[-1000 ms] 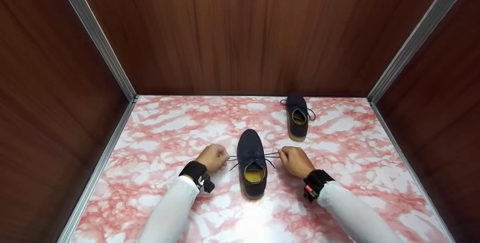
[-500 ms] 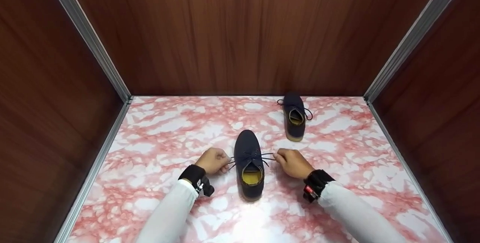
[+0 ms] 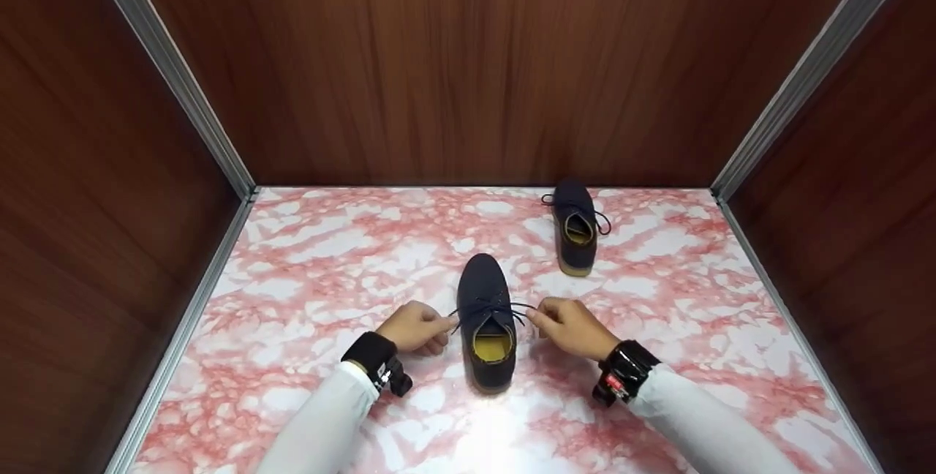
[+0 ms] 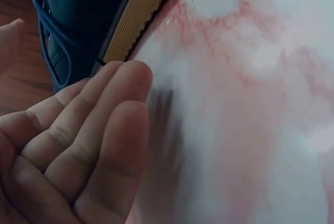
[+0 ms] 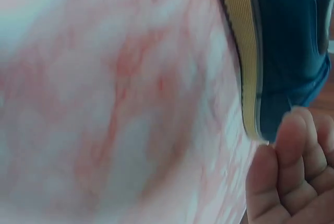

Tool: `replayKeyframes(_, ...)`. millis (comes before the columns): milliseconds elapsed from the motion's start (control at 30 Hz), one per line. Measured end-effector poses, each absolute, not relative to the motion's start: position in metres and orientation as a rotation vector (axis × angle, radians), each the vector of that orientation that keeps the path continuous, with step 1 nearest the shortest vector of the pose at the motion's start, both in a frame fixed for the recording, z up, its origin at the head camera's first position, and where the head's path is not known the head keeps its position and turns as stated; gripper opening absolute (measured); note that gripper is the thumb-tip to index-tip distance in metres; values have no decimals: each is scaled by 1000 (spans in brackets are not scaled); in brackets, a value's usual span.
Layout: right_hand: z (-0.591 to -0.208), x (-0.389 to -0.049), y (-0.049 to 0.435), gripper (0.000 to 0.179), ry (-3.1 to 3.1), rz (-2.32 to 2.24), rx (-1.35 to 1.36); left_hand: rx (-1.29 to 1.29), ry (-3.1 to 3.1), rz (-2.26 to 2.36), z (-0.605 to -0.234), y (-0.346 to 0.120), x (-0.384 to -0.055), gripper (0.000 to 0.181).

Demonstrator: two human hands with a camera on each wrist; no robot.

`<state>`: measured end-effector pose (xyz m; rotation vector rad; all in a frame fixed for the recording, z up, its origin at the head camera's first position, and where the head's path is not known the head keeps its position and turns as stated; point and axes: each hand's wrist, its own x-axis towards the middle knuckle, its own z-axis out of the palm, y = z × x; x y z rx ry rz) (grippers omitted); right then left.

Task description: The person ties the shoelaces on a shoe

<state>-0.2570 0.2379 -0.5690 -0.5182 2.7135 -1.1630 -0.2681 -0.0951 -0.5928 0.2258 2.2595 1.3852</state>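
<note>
A dark navy lace-up shoe with a yellow insole stands upright, toe pointing away, between both hands. Its shoelace is tied in a bow across the top. To its left is the left hand; in the left wrist view a lace loop hangs free between the thumb and the loosely bent fingers. On the right side, the right hand pinches the other bow loop at its fingertips. The right wrist view shows bent fingers beside the shoe's tan sole; thumb and lace are hidden there.
A matching navy shoe with a tied bow stands farther back, right of centre. The surface is red-and-white marbled. Brown wood-look panels with grey metal corner strips enclose it at the back and sides.
Both hands have moved inward towards the shoe. The lace loops, stretched taut before, are now slack and curved. The left hand has let go of its loop.
</note>
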Motion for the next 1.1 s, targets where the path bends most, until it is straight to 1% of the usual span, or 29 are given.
replayKeyframes(133, -573, -251, 231, 38, 2623, -1140, -547, 264, 2241, 1295, -589, -90, -260, 63)
replayKeyframes(267, -577, -246, 225, 41, 2504, -1157, -525, 292, 2195, 1259, -587, -82, -254, 67)
replayKeyframes(433, -581, -242, 219, 41, 2363, -1205, -465, 309, 2154, 1308, -588, -72, -250, 61)
replayKeyframes(667, -585, -241, 212, 44, 2237, -1255, -490, 306, 2149, 1341, -591, -66, -247, 57)
replayKeyframes(867, -584, -241, 210, 37, 2241, -1291, -487, 335, 2223, 1263, -585, -62, -248, 51)
replayKeyframes(1100, -584, -247, 206, 29, 2308, -1338, -405, 421, 2414, 1169, -580, -56, -258, 40)
